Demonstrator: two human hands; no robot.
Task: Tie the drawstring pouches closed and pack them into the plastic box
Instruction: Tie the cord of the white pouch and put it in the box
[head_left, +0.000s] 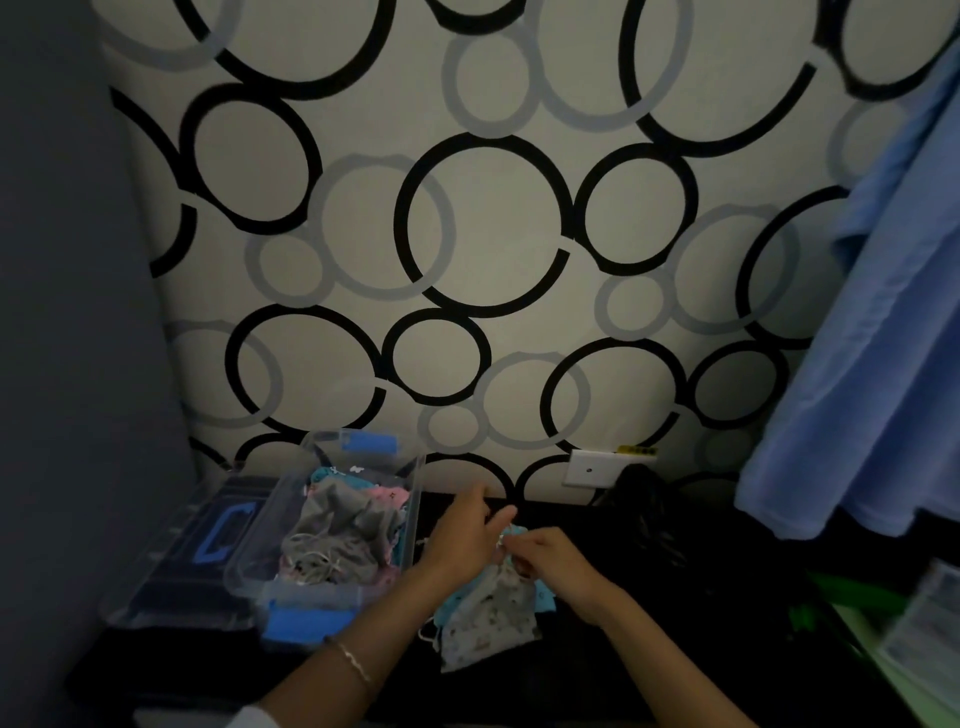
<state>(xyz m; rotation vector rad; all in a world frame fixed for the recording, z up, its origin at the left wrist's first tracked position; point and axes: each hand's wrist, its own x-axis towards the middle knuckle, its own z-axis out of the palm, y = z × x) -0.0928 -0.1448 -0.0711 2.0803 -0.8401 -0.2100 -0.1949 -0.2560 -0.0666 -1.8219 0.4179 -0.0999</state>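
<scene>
A white patterned drawstring pouch (485, 621) lies on the black table, on top of a teal pouch (545, 600). My left hand (462, 535) and my right hand (550, 558) meet at its gathered top, and both pinch the white drawstring (506, 535) there. To the left stands the clear plastic box (415, 499) with blue latches, holding several pouches: grey ones (337, 525) on top, pink and teal ones beneath.
The box's clear lid (171, 566) with a blue handle lies left of the box. A dark object (644, 499) sits at the back by a wall socket (589, 467). Blue cloth (857, 364) hangs at the right. Green items (841, 597) lie at the right edge.
</scene>
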